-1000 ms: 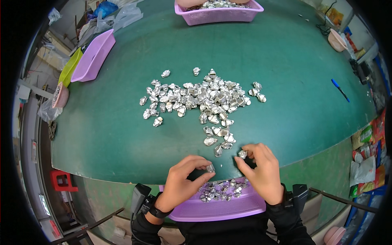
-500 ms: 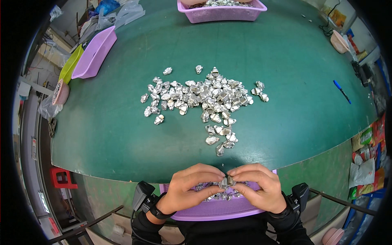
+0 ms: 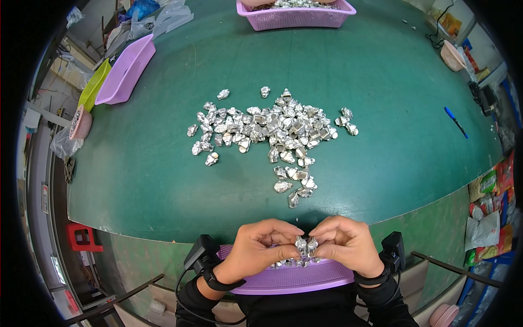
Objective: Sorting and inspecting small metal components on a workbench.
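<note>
My left hand (image 3: 267,243) pinches a small silver metal piece (image 3: 300,246) between thumb and fingers. Close beside it, my right hand (image 3: 345,244) grips another silver metal piece (image 3: 311,246) in the same way. The two pieces are side by side, nearly or just touching; I cannot tell which. Both hands are over a purple plastic basket (image 3: 294,284) in front of my body, with more silver pieces lying in it, partly hidden by the hands. On the green table (image 3: 163,191) ahead spreads a loose pile of similar shiny metal pieces (image 3: 289,125).
At the far edge, another person's arms rest over a purple basket (image 3: 297,20) of metal pieces. A purple tray (image 3: 126,71), a yellow-green tray (image 3: 95,86) and a pink basket (image 3: 81,124) stand left. A blue pen (image 3: 456,122) and a pink basket (image 3: 452,55) lie right.
Both hands have tilted and the fingers have shifted, so the two metal pieces now show more fully, upright between the fingertips. The pile on the table looks the same.
</note>
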Motion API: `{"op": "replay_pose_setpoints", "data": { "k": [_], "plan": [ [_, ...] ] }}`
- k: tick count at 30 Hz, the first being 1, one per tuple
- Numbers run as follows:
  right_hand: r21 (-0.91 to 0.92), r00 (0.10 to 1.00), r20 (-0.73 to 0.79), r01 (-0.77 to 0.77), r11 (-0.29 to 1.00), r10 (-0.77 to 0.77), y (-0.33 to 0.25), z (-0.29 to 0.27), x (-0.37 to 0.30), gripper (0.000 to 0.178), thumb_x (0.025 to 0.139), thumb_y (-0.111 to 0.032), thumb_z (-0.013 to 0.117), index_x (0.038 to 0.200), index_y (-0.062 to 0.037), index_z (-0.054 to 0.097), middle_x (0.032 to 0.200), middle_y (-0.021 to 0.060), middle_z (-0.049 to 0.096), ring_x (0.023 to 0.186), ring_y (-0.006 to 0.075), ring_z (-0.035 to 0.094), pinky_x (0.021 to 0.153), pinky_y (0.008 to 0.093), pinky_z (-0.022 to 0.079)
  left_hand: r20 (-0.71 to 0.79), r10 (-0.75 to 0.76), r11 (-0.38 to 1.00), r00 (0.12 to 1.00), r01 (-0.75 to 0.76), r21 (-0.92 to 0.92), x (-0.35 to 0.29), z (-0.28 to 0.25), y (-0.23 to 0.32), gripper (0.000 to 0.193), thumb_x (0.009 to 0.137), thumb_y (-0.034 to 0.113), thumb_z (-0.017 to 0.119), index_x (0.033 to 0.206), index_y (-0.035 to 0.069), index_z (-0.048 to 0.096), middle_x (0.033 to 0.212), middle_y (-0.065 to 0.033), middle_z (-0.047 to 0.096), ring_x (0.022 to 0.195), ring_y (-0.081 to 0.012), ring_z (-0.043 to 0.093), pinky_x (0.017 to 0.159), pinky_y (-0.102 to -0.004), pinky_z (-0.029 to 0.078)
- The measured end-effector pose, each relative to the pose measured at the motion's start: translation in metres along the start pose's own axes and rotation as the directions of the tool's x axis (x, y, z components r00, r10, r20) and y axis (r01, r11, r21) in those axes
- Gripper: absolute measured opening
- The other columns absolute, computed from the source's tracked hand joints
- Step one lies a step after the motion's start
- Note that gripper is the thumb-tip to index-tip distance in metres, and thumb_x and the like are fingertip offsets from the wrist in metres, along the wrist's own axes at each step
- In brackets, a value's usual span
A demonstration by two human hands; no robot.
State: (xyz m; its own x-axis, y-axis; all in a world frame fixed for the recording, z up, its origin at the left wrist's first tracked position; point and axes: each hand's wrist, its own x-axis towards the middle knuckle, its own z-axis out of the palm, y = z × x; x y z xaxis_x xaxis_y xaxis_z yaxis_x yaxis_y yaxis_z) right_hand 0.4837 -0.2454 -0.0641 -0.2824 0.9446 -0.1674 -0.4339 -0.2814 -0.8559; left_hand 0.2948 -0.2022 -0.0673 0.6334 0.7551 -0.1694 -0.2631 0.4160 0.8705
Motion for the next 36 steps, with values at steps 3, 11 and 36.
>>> {"op": "replay_pose_setpoints", "data": {
  "k": [3,11,36],
  "plan": [
    [0.042,1.0,0.004,-0.002,0.999,0.002,0.003,-0.002,0.0,0.024,0.075,0.003,0.059,0.098,0.0043,0.05,0.084,0.0102,0.059,0.079,0.0121,0.057,0.069,0.0232,0.046,0.002,0.0,1.0,1.0,0.0,-0.006,0.0,-0.002,-0.004,0.03,0.07,-0.002,0.064,0.098,-0.005,0.053,0.084,-0.0102,0.06,0.077,-0.0119,0.058,0.068,-0.0232,0.047],
    [-0.161,0.999,0.041,-0.016,0.987,0.023,-0.002,-0.008,-0.001,0.022,0.073,-0.001,0.062,0.093,0.0025,0.054,0.081,0.008,0.059,0.075,0.0107,0.057,0.065,0.0221,0.045,0.133,0.031,0.947,0.991,-0.072,0.314,-0.002,-0.005,0.011,0.029,0.067,0.003,0.068,0.093,-0.002,0.057,0.082,-0.0087,0.06,0.075,-0.0135,0.059,0.067,-0.0248,0.047],
    [-0.908,0.943,-0.041,0.103,0.406,-0.331,-0.002,-0.007,0.021,0.023,0.074,-0.006,0.059,0.096,-0.0005,0.055,0.081,0.0108,0.048,0.074,0.0259,0.048,0.065,0.0325,0.041,0.118,0.196,0.349,0.973,-0.181,0.919,0.022,-0.014,0.01,0.023,0.074,0.003,0.054,0.097,-0.003,0.054,0.085,-0.012,0.049,0.077,-0.027,0.048,0.068,-0.0332,0.04]
  ]
}}
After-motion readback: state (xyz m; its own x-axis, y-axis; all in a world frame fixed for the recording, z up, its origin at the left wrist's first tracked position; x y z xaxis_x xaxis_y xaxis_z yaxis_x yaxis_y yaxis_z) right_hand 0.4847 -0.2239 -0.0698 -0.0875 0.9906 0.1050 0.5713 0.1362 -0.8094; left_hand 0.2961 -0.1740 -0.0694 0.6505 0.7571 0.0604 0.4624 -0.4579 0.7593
